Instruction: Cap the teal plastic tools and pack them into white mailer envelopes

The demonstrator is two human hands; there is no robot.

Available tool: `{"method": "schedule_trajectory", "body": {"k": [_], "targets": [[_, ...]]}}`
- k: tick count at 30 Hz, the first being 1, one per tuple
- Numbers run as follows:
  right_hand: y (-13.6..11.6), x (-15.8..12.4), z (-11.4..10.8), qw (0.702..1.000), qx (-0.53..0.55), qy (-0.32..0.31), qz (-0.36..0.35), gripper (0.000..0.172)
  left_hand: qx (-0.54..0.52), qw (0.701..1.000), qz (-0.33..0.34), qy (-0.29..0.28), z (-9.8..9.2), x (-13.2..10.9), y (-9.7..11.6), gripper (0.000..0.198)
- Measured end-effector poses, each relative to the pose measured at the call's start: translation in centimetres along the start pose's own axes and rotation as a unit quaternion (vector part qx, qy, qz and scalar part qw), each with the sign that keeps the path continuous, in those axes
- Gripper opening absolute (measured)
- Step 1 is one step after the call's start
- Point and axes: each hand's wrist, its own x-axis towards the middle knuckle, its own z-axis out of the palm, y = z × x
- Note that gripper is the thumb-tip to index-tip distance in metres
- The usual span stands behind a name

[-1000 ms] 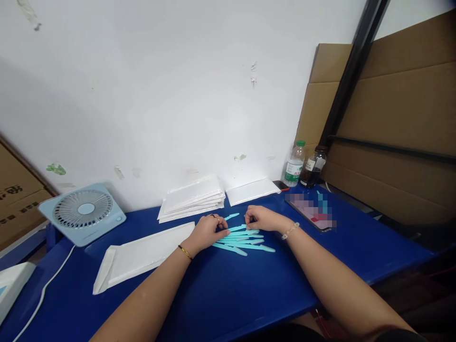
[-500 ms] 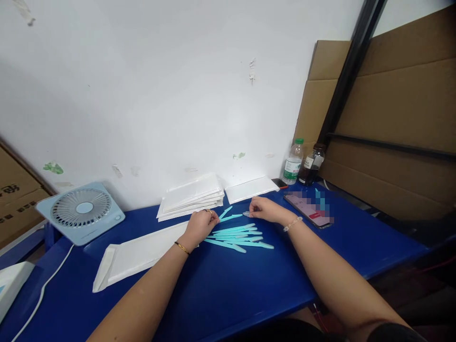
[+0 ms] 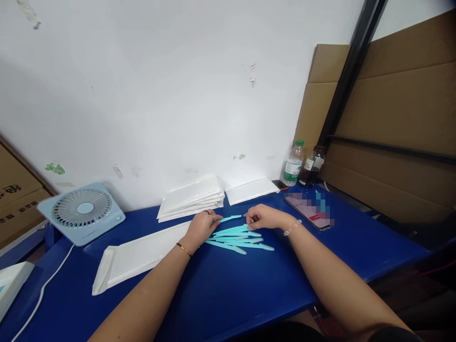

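Several slim turquoise plastic sticks [image 3: 239, 239] lie in a loose bundle on the blue table [image 3: 221, 294]. My left hand [image 3: 201, 226], with a ring and a gold bracelet, rests curled at the bundle's left end, its fingers on the ends of the sticks. One more turquoise stick [image 3: 230, 218] lies just beyond the bundle, by the left fingertips. My right hand [image 3: 262, 217], wearing a bead bracelet, is curled at the bundle's upper right, its fingers pinching the top stick's end.
An open white padded envelope [image 3: 140, 256] lies left of the hands. A stack of white envelopes [image 3: 192, 196] and a single one [image 3: 251, 190] sit by the wall. A small blue fan [image 3: 82, 211], a phone [image 3: 309, 213], two bottles [image 3: 294, 164] and cardboard panels [image 3: 402, 114] surround the table.
Both hands came back toward the bundle after lifting slightly away. The right hand dropped from the far stick onto the bundle's top end; the sticks shifted a little.
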Motion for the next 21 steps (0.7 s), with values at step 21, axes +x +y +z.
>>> {"method": "schedule_trajectory", "body": {"k": [21], "targets": [[0.6,-0.6,-0.7,0.999,-0.025,0.040,-0.006,0.018,0.006,0.999,-0.030,0.021,-1.1,-0.1,0.7,0.026]]}}
